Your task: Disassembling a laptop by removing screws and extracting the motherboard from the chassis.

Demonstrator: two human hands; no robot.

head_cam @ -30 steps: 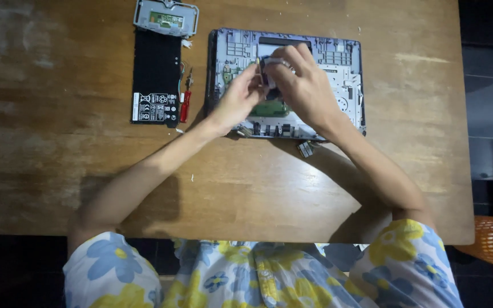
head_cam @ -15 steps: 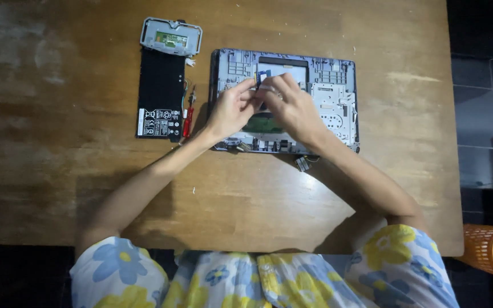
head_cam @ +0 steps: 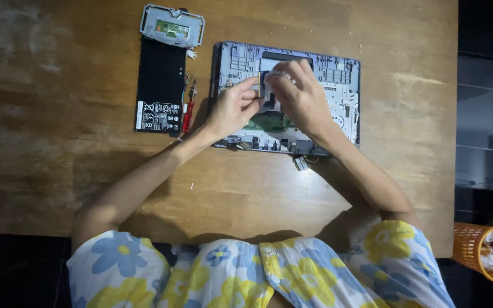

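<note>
Grey plastic and bare circuitry, that's the head view: an opened laptop chassis (head_cam: 289, 97) lies on the wooden bench (head_cam: 58, 142) with its cover off and its insides exposed, so the strip-down looks well along. Out already and set aside to the left are a flat black battery pack (head_cam: 160, 85), a small grey panel with a green board in it (head_cam: 172, 25) just above that, and a red-handled screwdriver (head_cam: 189, 111) lying between the battery and the chassis. A small loose part (head_cam: 300, 163) sits just off the chassis's near edge. Both hands are over the middle of the chassis: the left hand (head_cam: 232, 108) pinches something thin and pale at its fingertips, grip narrow, and the right hand (head_cam: 298, 94) has its fingers curled down onto a small pale piece right beside it, grip closed over it. What that piece is I can't make out; the fingers cover it. The green mainboard below the hands appears to be still in place, so I'd judge plenty remains inside. At the far right edge, an orange basket (head_cam: 475, 242) with crumpled white stuff is cut off by the frame.
</note>
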